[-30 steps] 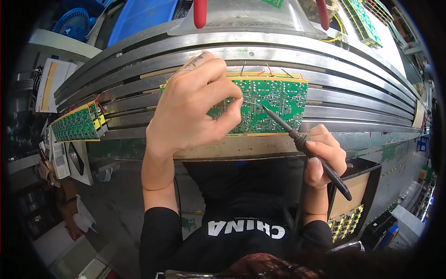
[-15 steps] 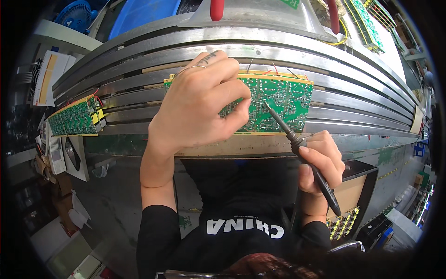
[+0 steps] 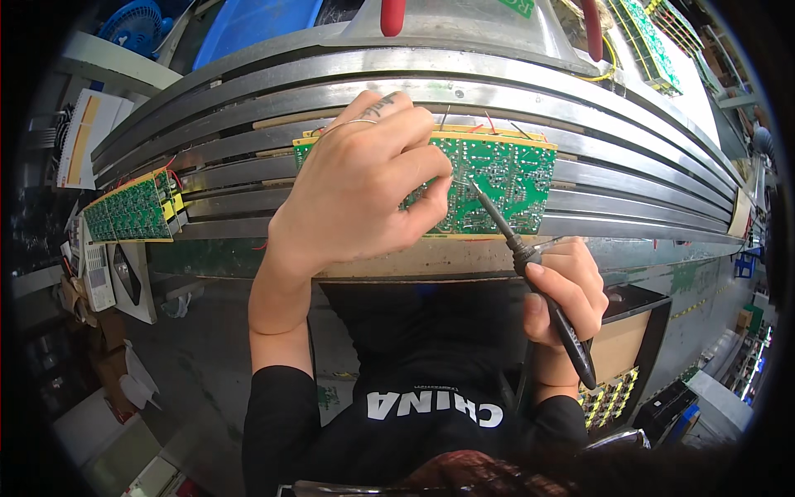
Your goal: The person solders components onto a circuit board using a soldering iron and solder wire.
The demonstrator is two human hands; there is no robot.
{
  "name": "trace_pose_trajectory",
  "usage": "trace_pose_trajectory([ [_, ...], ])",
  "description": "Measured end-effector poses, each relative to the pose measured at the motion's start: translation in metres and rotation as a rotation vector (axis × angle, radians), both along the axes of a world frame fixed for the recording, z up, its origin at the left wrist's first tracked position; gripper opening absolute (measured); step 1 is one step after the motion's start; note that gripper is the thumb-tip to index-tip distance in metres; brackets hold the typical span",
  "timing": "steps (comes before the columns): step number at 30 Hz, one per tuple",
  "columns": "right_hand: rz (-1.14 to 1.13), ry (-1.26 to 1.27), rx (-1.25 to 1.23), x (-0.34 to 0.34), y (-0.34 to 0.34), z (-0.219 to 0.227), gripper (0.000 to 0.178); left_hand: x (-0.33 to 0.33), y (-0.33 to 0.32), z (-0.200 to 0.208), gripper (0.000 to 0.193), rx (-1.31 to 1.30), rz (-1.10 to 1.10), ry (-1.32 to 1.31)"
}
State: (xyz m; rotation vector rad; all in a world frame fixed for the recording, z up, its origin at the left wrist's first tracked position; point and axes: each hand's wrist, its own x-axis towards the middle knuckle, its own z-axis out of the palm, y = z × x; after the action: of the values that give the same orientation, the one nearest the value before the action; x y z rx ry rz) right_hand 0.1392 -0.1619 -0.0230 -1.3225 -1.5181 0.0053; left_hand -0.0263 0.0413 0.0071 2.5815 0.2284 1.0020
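Note:
A green circuit board (image 3: 505,178) with a yellow edge strip lies across the metal rails, small solder joints and parts all over its face. My right hand (image 3: 567,290) is closed round the black handle of a soldering iron (image 3: 551,311); its tip rests at or just above the board's middle. My left hand (image 3: 373,178) covers the board's left part, thumb and forefinger pinched on a thin solder wire (image 3: 462,181) that points toward the iron's tip. A thin silvery strand also crosses the back of this hand. Whether the tip touches the wire is too small to tell.
Another green board stack (image 3: 132,209) sits at the left on the metal rails (image 3: 629,141). Red handles (image 3: 392,16) hang at the top near a clear plastic cover. A black-edged box (image 3: 638,331) with yellow-and-green boards stands below right; a blue tray (image 3: 252,33) lies far left.
My right hand and the iron's handle have shifted slightly left, with the tip staying near the same spot. My left hand has edged a little right, still pinching the solder wire.

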Motion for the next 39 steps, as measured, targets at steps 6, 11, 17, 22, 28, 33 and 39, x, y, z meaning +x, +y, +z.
trace_pose_trajectory([
  [6,-0.02,0.017,0.026,0.0,-0.004,0.003,0.017,-0.002,0.001,0.005,0.017,-0.008,-0.001,-0.044],
  [11,0.004,0.017,-0.014,0.0,-0.003,0.001,0.017,0.002,0.0,0.0,0.017,0.023,-0.006,-0.009],
  [17,0.008,-0.013,-0.032,-0.005,-0.002,0.005,0.018,0.001,-0.001,-0.002,0.017,0.035,0.002,0.0],
  [22,-0.047,-0.129,-0.073,-0.013,-0.005,0.013,0.022,0.0,-0.002,0.0,0.017,0.037,0.015,0.002],
  [28,-0.089,-0.131,-0.046,-0.015,-0.01,0.022,0.019,-0.002,-0.003,0.002,0.017,0.014,0.049,-0.033],
  [33,-0.1,-0.131,-0.05,-0.016,-0.01,0.022,0.019,0.0,-0.003,0.002,0.017,0.028,0.019,0.009],
  [39,-0.097,-0.06,-0.034,-0.009,-0.011,0.013,0.02,0.002,-0.004,-0.001,0.017,0.056,0.037,0.005],
])
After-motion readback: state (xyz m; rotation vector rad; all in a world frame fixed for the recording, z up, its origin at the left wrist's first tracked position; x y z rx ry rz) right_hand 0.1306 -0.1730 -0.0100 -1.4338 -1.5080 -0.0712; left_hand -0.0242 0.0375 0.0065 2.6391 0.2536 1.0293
